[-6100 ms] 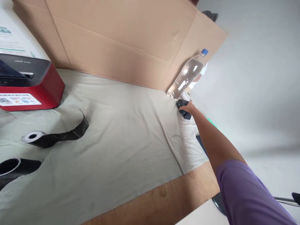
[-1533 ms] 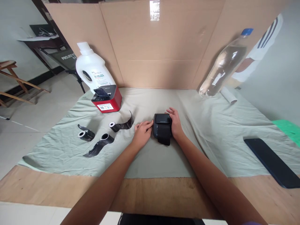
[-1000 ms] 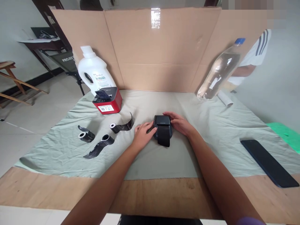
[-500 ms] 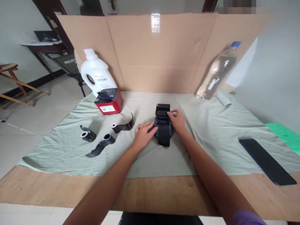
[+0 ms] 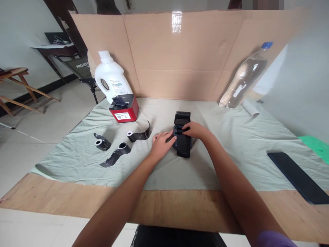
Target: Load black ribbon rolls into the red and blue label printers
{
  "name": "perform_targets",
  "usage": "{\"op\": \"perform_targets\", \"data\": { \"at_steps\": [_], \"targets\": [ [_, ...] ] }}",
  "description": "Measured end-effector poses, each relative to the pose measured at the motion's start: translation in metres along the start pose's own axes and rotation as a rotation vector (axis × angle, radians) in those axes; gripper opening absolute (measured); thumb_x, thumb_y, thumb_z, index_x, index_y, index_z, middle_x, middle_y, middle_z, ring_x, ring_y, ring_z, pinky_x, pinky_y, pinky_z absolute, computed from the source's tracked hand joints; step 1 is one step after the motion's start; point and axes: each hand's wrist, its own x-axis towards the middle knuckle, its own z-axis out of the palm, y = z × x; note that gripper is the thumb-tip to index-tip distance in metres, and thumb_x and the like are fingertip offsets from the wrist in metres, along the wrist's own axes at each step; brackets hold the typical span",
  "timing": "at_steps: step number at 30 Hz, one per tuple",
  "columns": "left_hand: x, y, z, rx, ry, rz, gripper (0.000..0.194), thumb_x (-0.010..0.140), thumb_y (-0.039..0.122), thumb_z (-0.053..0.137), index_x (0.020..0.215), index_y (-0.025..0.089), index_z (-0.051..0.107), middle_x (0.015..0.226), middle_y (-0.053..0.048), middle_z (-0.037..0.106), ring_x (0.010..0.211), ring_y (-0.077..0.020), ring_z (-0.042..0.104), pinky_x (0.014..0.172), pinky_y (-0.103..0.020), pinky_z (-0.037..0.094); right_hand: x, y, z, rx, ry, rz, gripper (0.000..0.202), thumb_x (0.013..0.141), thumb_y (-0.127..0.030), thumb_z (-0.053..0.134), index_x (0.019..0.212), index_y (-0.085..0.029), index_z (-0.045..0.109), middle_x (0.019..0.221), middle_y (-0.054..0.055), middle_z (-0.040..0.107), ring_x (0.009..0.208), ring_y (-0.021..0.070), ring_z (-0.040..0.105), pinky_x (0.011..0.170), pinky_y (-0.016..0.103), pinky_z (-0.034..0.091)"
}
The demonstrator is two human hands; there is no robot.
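A small dark printer [image 5: 175, 131] with its lid [image 5: 182, 114] raised stands on the cloth in front of me. From it a wide black paper strip [image 5: 183, 146] hangs toward me over the front. My left hand [image 5: 161, 144] braces the printer's left side, thumb and fingers against the body. Reaching in from the right, my right hand [image 5: 196, 130] has its fingers bent onto the black paper roll in the opening below the lid; the fingertips partly cover the roll. To the left lie three black paper rolls [image 5: 104, 144] with loose tails.
A red box-shaped device [image 5: 128, 115] and a white detergent bottle [image 5: 113, 77] stand at the back left. A clear bottle [image 5: 244, 79] leans on the cardboard screen [image 5: 177, 51], near a white tube [image 5: 250, 108]. A dark phone [image 5: 298, 176] lies on the right.
My right hand has moved from the lid's right edge down to the roll in the opening. My left hand keeps its place on the printer. The whole view has shifted slightly.
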Motion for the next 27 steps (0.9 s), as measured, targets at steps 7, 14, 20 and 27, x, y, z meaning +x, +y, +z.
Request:
{"op": "perform_targets", "data": {
  "at_steps": [7, 14, 20, 27],
  "targets": [
    [0.000, 0.000, 0.001, 0.010, 0.006, 0.002, 0.043, 0.100, 0.043, 0.049, 0.139, 0.032, 0.063, 0.130, -0.002, 0.070, 0.129, -0.0252, 0.056, 0.120, -0.048, 0.027, -0.006, -0.007, -0.003, -0.082, 0.074, -0.057, 0.027, 0.074, -0.017, 0.075, 0.100, -0.023, 0.079, 0.100, 0.009, 0.073, 0.106, 0.0291, 0.064, 0.090, 0.035, 0.050],
    [0.000, -0.001, 0.001, 0.020, 0.008, 0.019, 0.043, 0.101, 0.044, 0.049, 0.139, 0.031, 0.063, 0.128, -0.003, 0.071, 0.129, -0.0259, 0.056, 0.118, -0.048, 0.029, -0.016, -0.013, -0.018, -0.053, 0.140, -0.066, 0.019, 0.080, -0.013, 0.063, 0.087, -0.022, 0.079, 0.110, 0.012, 0.068, 0.102, 0.0288, 0.064, 0.095, 0.040, 0.048],
    [-0.001, 0.003, 0.000, 0.028, 0.007, 0.011, 0.042, 0.101, 0.042, 0.049, 0.140, 0.032, 0.063, 0.128, -0.003, 0.071, 0.127, -0.0257, 0.057, 0.118, -0.047, 0.031, -0.010, -0.003, -0.009, -0.069, 0.111, 0.003, 0.024, 0.073, -0.023, 0.075, 0.096, -0.026, 0.081, 0.120, 0.011, 0.067, 0.106, 0.0336, 0.065, 0.094, 0.043, 0.050],
    [-0.001, 0.000, 0.002, 0.033, 0.022, 0.035, 0.042, 0.101, 0.042, 0.049, 0.139, 0.032, 0.064, 0.125, -0.003, 0.071, 0.126, -0.0257, 0.058, 0.117, -0.046, 0.033, -0.010, -0.005, -0.005, -0.132, 0.072, -0.004, 0.029, 0.070, -0.021, 0.077, 0.100, -0.023, 0.079, 0.116, 0.013, 0.070, 0.098, 0.0319, 0.068, 0.086, 0.038, 0.052]
  ]
}}
